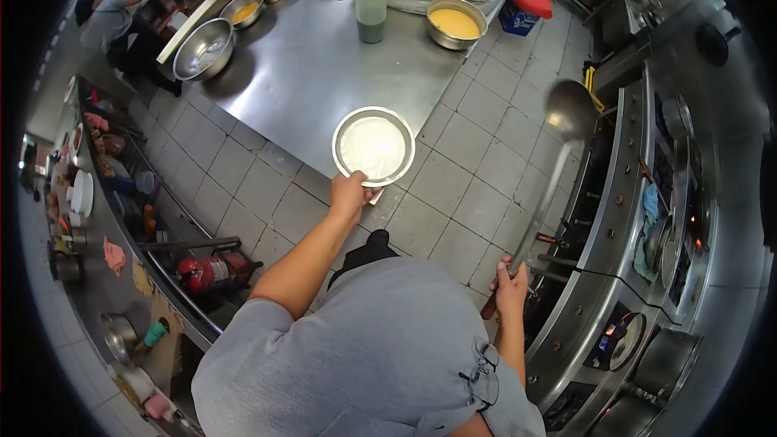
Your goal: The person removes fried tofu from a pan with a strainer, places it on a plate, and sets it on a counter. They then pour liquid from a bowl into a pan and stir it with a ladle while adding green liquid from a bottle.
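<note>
My left hand (350, 193) grips the near rim of a round steel plate (373, 146) with a white inside, held at the corner of the steel worktable (307, 73). My right hand (510, 283) holds the wooden grip of a long steel ladle (569, 110), whose bowl is raised beside the stove line. The plate holds nothing that I can make out.
On the worktable stand steel bowls (204, 48), a bowl of yellow batter (455, 23) and a green squeeze bottle (371, 6). A stove range (647, 218) runs along the right. A fire extinguisher (206, 271) lies low on the left by shelves. Another person (105, 20) works at the far left.
</note>
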A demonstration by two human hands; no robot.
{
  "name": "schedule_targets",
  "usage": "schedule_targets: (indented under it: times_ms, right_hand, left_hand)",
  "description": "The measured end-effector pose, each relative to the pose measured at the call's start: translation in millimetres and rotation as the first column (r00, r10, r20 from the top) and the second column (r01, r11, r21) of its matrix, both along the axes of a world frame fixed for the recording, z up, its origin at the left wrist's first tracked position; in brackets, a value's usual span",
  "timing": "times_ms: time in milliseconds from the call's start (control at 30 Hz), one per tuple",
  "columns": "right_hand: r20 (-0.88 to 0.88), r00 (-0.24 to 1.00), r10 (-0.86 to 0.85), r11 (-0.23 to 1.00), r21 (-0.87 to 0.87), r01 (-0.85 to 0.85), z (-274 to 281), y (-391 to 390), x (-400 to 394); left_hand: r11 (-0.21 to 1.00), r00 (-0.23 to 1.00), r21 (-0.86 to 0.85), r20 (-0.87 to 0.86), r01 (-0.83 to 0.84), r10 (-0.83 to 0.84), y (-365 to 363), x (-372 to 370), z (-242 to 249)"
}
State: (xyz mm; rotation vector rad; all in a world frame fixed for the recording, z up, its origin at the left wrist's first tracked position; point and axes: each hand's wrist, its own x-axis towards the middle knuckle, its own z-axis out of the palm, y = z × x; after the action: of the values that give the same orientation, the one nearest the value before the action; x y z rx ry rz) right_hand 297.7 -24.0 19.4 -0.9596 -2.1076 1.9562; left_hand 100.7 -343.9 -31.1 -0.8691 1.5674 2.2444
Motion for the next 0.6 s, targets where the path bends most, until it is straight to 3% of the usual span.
schedule_targets:
  times_ms: [67, 133, 200, 233, 333, 433, 467, 533, 600]
  right_hand:
    - [0.131, 0.976, 0.173, 0.976, 0.107, -0.187, 27.3, -9.1, -20.1]
    - [0.184, 0.959, 0.216, 0.958, 0.149, -0.244, 31.0, -19.4, -32.0]
    - [0.258, 0.901, 0.348, 0.813, 0.395, -0.427, 25.2, -26.6, -41.9]
    - [0.213, 0.908, 0.361, 0.728, 0.544, -0.417, 35.5, -41.7, -48.9]
    - [0.330, 0.844, 0.423, 0.629, 0.564, -0.536, 41.0, -58.4, -66.7]
    - [0.363, 0.815, 0.451, 0.549, 0.607, -0.574, 40.9, -71.6, -84.9]
    - [0.363, 0.815, 0.451, 0.550, 0.607, -0.574, 38.3, -74.2, -88.3]
    - [0.389, 0.788, 0.478, 0.501, 0.616, -0.608, 29.3, -80.5, -93.6]
    - [0.426, 0.769, 0.477, 0.459, 0.625, -0.632, 14.8, -87.7, -96.0]
  left_hand:
    - [0.988, 0.996, 0.127, -0.001, -0.086, 0.087, 1.3, -6.6, -3.9]
    - [0.975, 0.994, 0.193, -0.014, -0.108, 0.113, 7.3, -14.9, -0.2]
    - [0.972, 0.990, 0.227, -0.116, -0.051, 0.079, 13.0, -27.9, -1.7]
    - [0.969, 0.989, 0.239, -0.115, -0.061, 0.091, 13.2, -33.9, -3.3]
    - [0.988, 0.996, 0.134, -0.033, 0.083, -0.079, 24.8, -50.9, 8.2]
    - [0.987, 0.992, 0.159, 0.122, 0.017, -0.036, 19.5, -61.0, 18.0]
    - [0.987, 0.992, 0.159, 0.123, 0.017, -0.036, 17.4, -62.8, 18.7]
    - [0.973, 0.988, -0.171, -0.016, -0.156, 0.156, 9.4, -66.1, 18.7]
    - [0.956, 0.975, -0.202, -0.104, -0.212, 0.195, 1.9, -73.9, 7.8]
